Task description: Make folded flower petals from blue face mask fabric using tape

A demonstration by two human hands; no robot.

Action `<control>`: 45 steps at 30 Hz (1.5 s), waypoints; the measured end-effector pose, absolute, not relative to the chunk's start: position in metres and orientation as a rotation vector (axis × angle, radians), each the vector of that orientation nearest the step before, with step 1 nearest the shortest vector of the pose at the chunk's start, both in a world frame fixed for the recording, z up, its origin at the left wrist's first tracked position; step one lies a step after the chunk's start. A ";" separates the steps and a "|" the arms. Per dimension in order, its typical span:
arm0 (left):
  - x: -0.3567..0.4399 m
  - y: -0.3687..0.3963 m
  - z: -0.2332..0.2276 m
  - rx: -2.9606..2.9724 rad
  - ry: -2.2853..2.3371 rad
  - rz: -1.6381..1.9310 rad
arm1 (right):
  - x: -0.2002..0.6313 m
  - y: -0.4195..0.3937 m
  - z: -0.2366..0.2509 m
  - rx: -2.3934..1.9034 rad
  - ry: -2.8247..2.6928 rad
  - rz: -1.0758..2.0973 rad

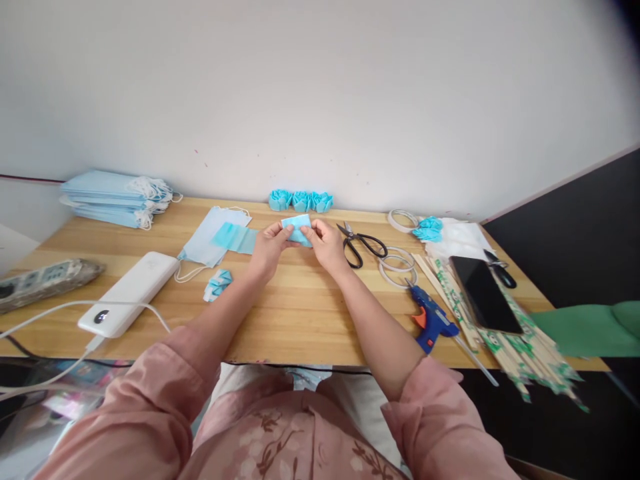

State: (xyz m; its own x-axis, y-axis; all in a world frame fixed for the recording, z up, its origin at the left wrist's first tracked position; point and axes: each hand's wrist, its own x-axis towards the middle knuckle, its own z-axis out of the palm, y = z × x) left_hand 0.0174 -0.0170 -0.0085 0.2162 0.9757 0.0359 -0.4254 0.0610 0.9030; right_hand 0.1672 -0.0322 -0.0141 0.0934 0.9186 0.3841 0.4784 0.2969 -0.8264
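Note:
Between my two hands is a small piece of light blue mask fabric, held above the middle of the table. My left hand pinches its left side with thumb and fingers, and my right hand pinches its right side. A flat blue fabric strip lies just left of my left hand, partly over a face mask. Nearer to me sits a folded blue fabric piece. Black-handled scissors rest right of my right hand. Three blue fabric flowers stand in a row by the wall.
Stacked masks, a white power bank with a cable and a power strip are at left. At right are tape rings, a blue glue gun, a phone on wrapped chopsticks, and another blue flower.

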 end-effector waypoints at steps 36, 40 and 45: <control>0.014 -0.009 -0.012 0.827 0.729 1.193 | 0.176 -0.027 -0.017 -1.064 -1.231 0.849; 0.013 -0.007 -0.013 0.760 0.694 1.205 | 0.175 -0.028 -0.016 -1.156 -1.457 0.814; 0.010 -0.008 -0.010 0.741 0.671 1.150 | 0.172 -0.026 -0.017 -1.276 -1.567 0.703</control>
